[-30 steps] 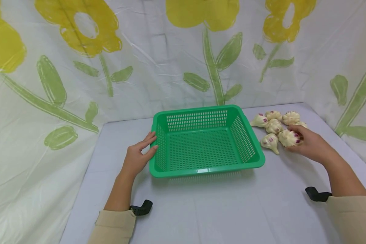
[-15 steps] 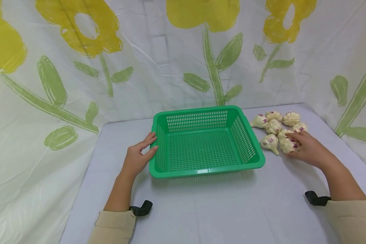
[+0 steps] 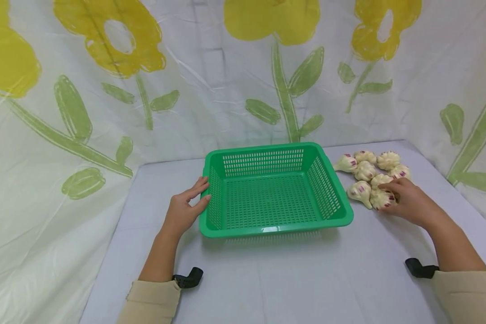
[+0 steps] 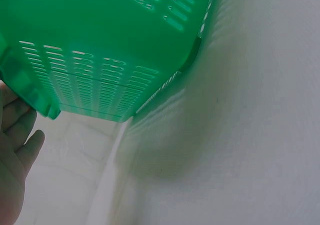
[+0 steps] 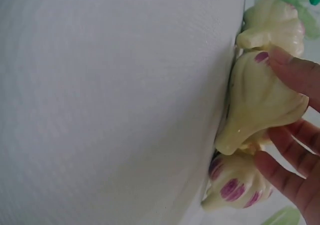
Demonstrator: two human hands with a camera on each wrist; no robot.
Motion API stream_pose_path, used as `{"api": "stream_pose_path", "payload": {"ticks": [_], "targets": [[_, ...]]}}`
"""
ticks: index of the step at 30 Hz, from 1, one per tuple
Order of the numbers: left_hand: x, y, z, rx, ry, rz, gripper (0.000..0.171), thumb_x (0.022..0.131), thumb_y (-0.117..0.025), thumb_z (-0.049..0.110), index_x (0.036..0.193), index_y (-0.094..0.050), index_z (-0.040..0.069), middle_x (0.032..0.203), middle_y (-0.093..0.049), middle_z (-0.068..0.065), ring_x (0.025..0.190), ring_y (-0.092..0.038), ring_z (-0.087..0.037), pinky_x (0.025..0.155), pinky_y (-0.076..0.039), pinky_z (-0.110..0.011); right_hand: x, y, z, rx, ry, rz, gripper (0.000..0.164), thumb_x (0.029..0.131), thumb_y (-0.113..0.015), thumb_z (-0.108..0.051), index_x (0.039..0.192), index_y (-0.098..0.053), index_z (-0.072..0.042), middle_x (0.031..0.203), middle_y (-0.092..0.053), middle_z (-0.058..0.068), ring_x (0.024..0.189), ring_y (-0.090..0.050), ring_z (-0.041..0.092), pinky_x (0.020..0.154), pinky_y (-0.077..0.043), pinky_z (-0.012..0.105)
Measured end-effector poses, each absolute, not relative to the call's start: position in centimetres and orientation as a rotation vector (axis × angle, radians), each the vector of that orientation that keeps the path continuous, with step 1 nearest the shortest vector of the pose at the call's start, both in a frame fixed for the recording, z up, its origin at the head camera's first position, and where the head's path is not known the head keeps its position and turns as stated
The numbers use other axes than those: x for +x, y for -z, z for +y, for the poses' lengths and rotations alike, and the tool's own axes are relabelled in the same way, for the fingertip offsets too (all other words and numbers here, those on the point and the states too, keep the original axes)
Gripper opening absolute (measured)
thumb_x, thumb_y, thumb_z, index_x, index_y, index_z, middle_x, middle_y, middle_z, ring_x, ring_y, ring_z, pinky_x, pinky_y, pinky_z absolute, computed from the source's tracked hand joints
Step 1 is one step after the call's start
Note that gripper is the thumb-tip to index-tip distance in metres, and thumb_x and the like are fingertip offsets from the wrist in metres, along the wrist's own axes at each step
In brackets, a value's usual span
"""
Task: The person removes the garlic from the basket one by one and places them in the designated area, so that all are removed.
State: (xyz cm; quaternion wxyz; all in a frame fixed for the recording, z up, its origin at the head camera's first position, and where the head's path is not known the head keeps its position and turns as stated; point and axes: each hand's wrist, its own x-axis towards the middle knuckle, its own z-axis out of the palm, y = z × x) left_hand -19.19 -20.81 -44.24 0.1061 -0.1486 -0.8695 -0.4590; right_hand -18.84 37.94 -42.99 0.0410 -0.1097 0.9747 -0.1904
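Observation:
A green plastic basket (image 3: 275, 228) with slotted walls stands in the middle of the table in the head view. Against its left rim rest the loosely extended fingers and thumb of my left hand (image 3: 182, 211). To the basket's right, my right hand (image 3: 414, 201) pinches a cream garlic bulb (image 3: 380, 199) with purple marks, thumb on one side and fingers on the other. In the right wrist view the held garlic bulb (image 5: 255, 92) is low at the table surface, its stem toward the camera. Several other garlic bulbs (image 3: 364, 171) lie grouped just behind and beside it.
The table (image 3: 287, 279) has a white cover. A white curtain (image 3: 210, 103) printed with yellow flowers hangs directly behind it and along both sides. A black wrist mount (image 3: 188, 278) sits on the left forearm, another black mount (image 3: 421, 268) on the right.
My right hand has moved slightly toward me and down with the garlic bulb, uncovering bulbs behind it. My left hand stays at the basket rim.

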Motion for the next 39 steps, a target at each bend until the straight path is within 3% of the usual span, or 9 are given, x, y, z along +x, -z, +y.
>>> {"api": "stream_pose_path", "payload": {"ticks": [9,17,22,26,31,39], "targets": [[-19.0,44.1,-20.6,-0.430,1.344,-2.573,0.043,0.095,-0.066,0.026,0.136,-0.061,0.012,0.146,-0.051,0.008,0.140,-0.043,-0.012,0.113,-0.039,-0.045,-19.1,42.9,38.0,-0.279,0.577,2.920,0.073,0.076,-0.085,-0.032,0.132,-0.056,0.003,0.124,-0.044,0.030,0.108,-0.045,0.043,0.084,-0.039,0.062],[-19.3,44.0,-20.4,-0.474,1.333,-2.540,0.043,0.094,-0.068,0.023,0.134,-0.062,0.010,0.145,-0.053,0.004,0.138,-0.045,-0.014,0.111,-0.041,-0.044,-18.9,42.4,38.3,-0.317,0.523,2.951,0.078,0.074,-0.086,-0.037,0.133,-0.055,0.005,0.114,-0.048,0.024,0.093,-0.048,0.031,0.068,-0.044,0.036],[-19.4,43.7,-20.6,-0.473,1.359,-2.557,0.042,0.094,-0.068,0.025,0.134,-0.063,0.011,0.145,-0.053,0.005,0.139,-0.044,-0.014,0.112,-0.039,-0.044,-18.9,42.1,38.4,-0.348,0.491,2.973,0.077,0.073,-0.086,-0.039,0.130,-0.058,0.003,0.108,-0.049,0.020,0.090,-0.046,0.027,0.067,-0.043,0.033],[-19.5,43.6,-20.9,-0.470,1.414,-2.551,0.041,0.096,-0.066,0.027,0.134,-0.062,0.012,0.145,-0.053,0.004,0.140,-0.043,-0.015,0.113,-0.038,-0.045,-19.0,41.3,38.5,-0.328,0.521,2.957,0.072,0.078,-0.082,-0.043,0.129,-0.058,0.002,0.111,-0.049,0.020,0.095,-0.050,0.032,0.071,-0.048,0.041],[-19.6,42.9,-21.3,-0.434,1.452,-2.558,0.040,0.098,-0.062,0.029,0.135,-0.061,0.013,0.144,-0.053,0.004,0.139,-0.044,-0.014,0.113,-0.038,-0.045,-19.8,39.9,38.6,-0.267,0.566,2.930,0.069,0.089,-0.070,-0.046,0.133,-0.054,0.004,0.129,-0.041,0.031,0.109,-0.050,0.046,0.083,-0.047,0.063],[-21.0,42.7,-22.6,-0.341,1.597,-2.582,0.040,0.101,-0.057,0.030,0.136,-0.060,0.010,0.143,-0.056,-0.002,0.136,-0.049,-0.020,0.110,-0.042,-0.043,-22.6,37.6,38.8,-0.306,0.465,2.950,0.065,0.094,-0.064,-0.045,0.136,-0.051,0.003,0.136,-0.038,0.034,0.115,-0.046,0.050,0.087,-0.044,0.068]]}}
